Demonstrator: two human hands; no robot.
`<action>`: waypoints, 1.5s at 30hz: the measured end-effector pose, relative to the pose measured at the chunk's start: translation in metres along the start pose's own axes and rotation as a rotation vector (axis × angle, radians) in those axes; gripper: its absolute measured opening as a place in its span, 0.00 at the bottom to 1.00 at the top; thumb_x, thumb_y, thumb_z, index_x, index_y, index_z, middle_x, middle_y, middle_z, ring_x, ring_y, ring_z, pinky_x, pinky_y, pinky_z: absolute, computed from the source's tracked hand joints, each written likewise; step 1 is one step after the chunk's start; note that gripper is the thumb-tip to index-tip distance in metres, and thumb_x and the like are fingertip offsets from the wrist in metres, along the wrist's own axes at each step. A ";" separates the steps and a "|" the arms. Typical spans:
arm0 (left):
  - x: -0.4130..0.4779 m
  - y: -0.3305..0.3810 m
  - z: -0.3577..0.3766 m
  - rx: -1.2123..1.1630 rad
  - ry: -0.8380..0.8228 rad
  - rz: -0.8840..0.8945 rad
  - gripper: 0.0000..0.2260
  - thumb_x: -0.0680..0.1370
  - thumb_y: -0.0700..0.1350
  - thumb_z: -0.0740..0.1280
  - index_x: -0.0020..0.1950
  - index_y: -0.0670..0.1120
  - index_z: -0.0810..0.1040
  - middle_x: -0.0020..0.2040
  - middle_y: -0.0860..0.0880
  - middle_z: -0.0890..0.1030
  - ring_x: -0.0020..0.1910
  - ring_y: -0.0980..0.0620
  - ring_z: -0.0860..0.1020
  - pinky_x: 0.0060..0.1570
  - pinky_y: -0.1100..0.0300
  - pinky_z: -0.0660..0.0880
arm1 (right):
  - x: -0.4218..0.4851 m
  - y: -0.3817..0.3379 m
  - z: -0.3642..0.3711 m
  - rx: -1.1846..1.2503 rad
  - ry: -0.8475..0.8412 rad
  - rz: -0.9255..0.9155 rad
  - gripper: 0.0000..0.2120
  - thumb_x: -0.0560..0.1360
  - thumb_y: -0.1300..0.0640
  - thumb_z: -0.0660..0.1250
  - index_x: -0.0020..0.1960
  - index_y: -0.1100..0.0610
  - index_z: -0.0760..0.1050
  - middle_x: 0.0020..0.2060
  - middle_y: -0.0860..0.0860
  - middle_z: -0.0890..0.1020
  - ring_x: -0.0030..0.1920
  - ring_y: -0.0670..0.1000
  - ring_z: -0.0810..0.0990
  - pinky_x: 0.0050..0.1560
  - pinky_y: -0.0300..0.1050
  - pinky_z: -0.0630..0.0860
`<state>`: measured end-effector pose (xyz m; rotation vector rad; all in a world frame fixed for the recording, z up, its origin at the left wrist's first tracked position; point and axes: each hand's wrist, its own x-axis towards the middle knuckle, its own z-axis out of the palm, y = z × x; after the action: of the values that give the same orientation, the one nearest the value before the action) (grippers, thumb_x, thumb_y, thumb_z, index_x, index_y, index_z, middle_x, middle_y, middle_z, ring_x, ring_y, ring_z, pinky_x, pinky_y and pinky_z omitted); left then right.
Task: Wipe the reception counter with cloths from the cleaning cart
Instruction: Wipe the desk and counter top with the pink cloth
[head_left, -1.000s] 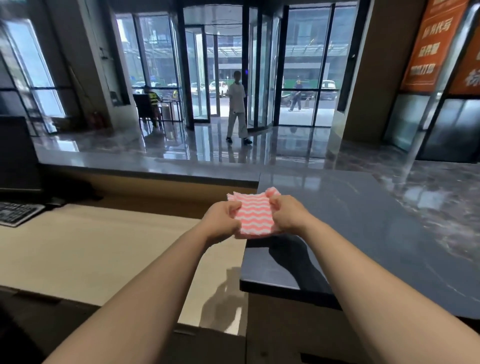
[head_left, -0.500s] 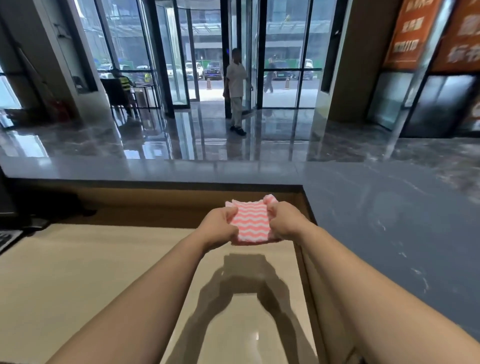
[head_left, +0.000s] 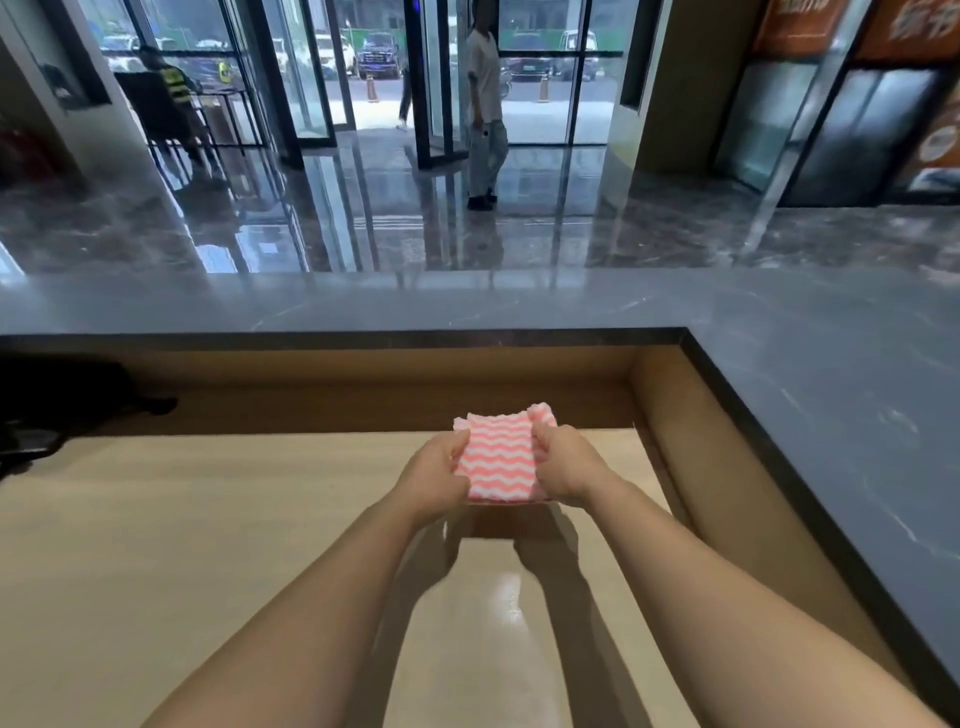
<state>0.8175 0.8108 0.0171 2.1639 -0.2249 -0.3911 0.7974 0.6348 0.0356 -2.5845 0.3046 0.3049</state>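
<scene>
A folded pink-and-white wavy-striped cloth (head_left: 500, 457) is held up between both hands above the lower beige desk (head_left: 208, 545). My left hand (head_left: 435, 475) grips its left edge and my right hand (head_left: 566, 462) grips its right edge. The raised dark grey marble reception counter (head_left: 831, 395) runs across the far side and down the right side, wrapping around the desk corner. The cloth hangs just in front of that inner corner, touching neither surface. No cleaning cart is in view.
A dark object (head_left: 47, 410), probably a monitor base, sits at the desk's left edge. Beyond the counter lies a glossy lobby floor with glass doors; a person (head_left: 485, 114) stands near them and another sits at far left (head_left: 171, 104).
My view has swung left and tilted down; the hands with the cloth have gone from above the grey counter's edge to above the beige desk. The grip on the cloth is unchanged.
</scene>
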 end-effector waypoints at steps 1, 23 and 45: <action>0.004 -0.006 0.001 -0.004 -0.019 0.015 0.24 0.74 0.32 0.64 0.69 0.46 0.73 0.64 0.49 0.75 0.61 0.50 0.75 0.62 0.52 0.74 | 0.003 0.002 0.007 0.007 -0.021 0.006 0.26 0.76 0.63 0.60 0.73 0.58 0.64 0.64 0.60 0.73 0.62 0.61 0.75 0.62 0.51 0.74; 0.054 -0.094 -0.012 0.542 -0.165 -0.092 0.48 0.70 0.55 0.72 0.79 0.49 0.44 0.80 0.48 0.42 0.78 0.52 0.41 0.76 0.56 0.44 | 0.047 0.003 0.120 -0.430 -0.089 -0.187 0.29 0.82 0.39 0.42 0.79 0.44 0.36 0.77 0.53 0.31 0.75 0.56 0.27 0.75 0.55 0.31; 0.122 -0.073 -0.021 1.060 -0.359 -0.255 0.71 0.53 0.74 0.73 0.78 0.41 0.37 0.80 0.45 0.42 0.78 0.50 0.42 0.76 0.52 0.42 | 0.176 0.009 0.073 -0.322 -0.153 -0.076 0.28 0.82 0.38 0.44 0.74 0.51 0.66 0.74 0.53 0.67 0.73 0.57 0.65 0.70 0.52 0.59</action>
<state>0.9402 0.8323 -0.0549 3.1619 -0.4233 -0.9703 0.9508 0.6369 -0.0778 -2.8573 0.1081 0.5613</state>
